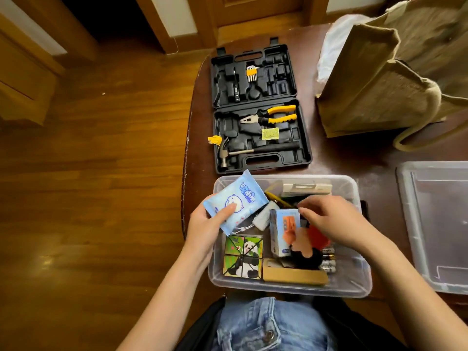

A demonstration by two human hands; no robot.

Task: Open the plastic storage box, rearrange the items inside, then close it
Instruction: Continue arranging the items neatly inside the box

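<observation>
Mid-rearrange. Clear plastic storage box point(364, 274) open at table's near edge, lid point(440, 224) off and lying at 3 o'clock of it, well apart from the hands.

Left hand point(205, 225) at box's 9 o'clock rim, thumb and fingers closed around blue wipes pack point(235, 201) — pack lifted, tilted, long axis running roughly 11 to 5 o'clock, upper end poking past the far-left corner. Right hand point(329, 221) reaching down into box centre-right, fingers curled over something at the top of the small blue-and-orange carton point(282, 231); exact grip object blurred, can't tell.

Key relation: free floor space in box looks scarce. Panda puzzle point(243, 257) flat at 7 o'clock of box interior, directly below the held pack; brown cardboard strip point(295, 274) along near wall at 6 o'clock; batteries point(328, 259) at 4 o'clock; dark clutter at 12 to 1 o'clock. Pack nearer left hand only — right hand busy, so likely placement falls to the left, either flat onto puzzle or upright along the 9 o'clock wall. Turning long axis parallel to the wall probably needed for the fit.

Open black tool case point(260, 107) at 12 o'clock, burlap bag point(374, 92) at 1 to 2 o'clock — not involved.
</observation>
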